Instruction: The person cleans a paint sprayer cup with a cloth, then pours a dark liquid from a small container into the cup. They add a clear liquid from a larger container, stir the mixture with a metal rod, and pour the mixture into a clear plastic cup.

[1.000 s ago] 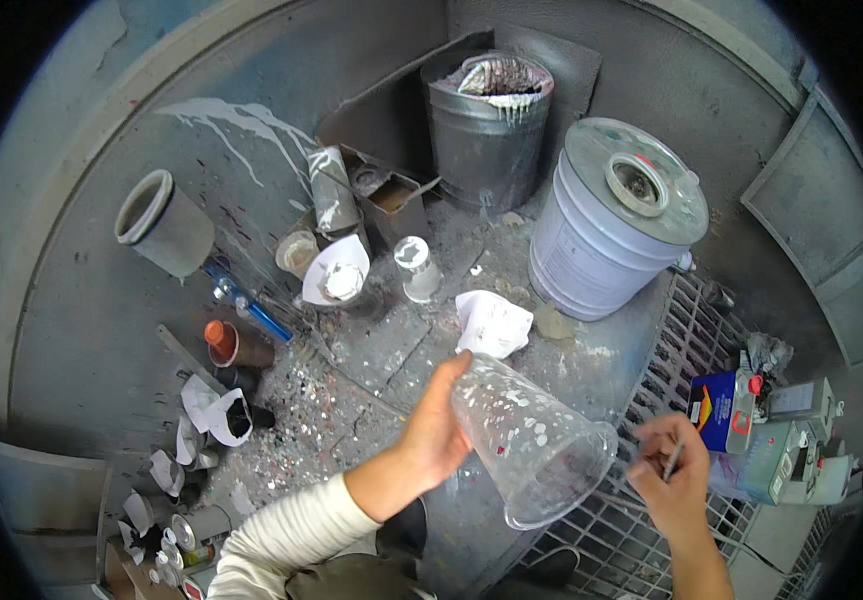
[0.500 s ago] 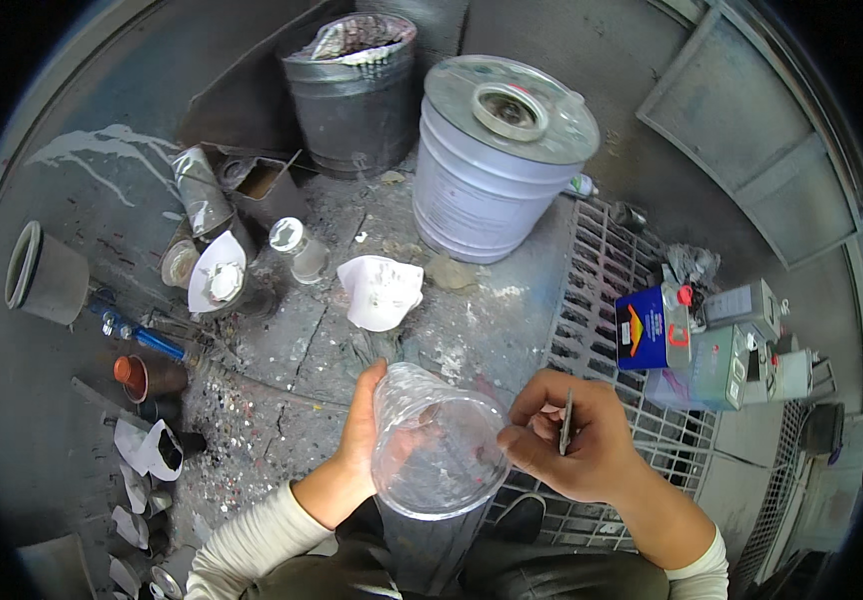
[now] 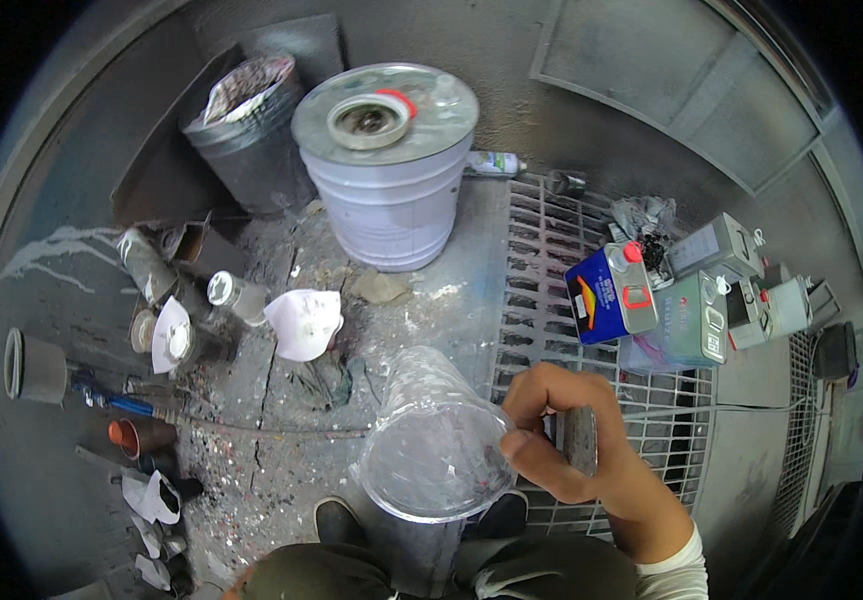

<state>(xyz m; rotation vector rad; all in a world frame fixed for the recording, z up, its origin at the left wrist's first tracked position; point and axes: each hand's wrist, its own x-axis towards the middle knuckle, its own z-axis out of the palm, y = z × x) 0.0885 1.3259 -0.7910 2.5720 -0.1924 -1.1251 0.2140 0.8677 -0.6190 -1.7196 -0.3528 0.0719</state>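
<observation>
A clear plastic cup (image 3: 437, 460), its wall streaked whitish, is tilted with its wide mouth toward me. At the right side of its rim, my right hand (image 3: 562, 430) pinches it between thumb and fingers. A flat, narrow metal blade-like tool (image 3: 582, 440) is tucked in that same hand; its other end is hidden by the fingers. My left hand is off the cup and out of sight, with at most a sliver of skin at the lower edge. Beyond the cup, a white paper funnel (image 3: 306, 325) stands on the paint-spattered floor.
A large white drum (image 3: 382, 200) stands ahead beside a lined bin (image 3: 252, 140). To the right, a blue can (image 3: 610, 297) and a greenish jug (image 3: 692, 320) stand by a metal floor grating (image 3: 542, 270). Stained cups and a jar (image 3: 237, 295) crowd the left.
My left hand has let go of the cup and left the view. My right hand keeps hold of the rim, and the metal tool has turned its flat side toward me. The view has shifted right.
</observation>
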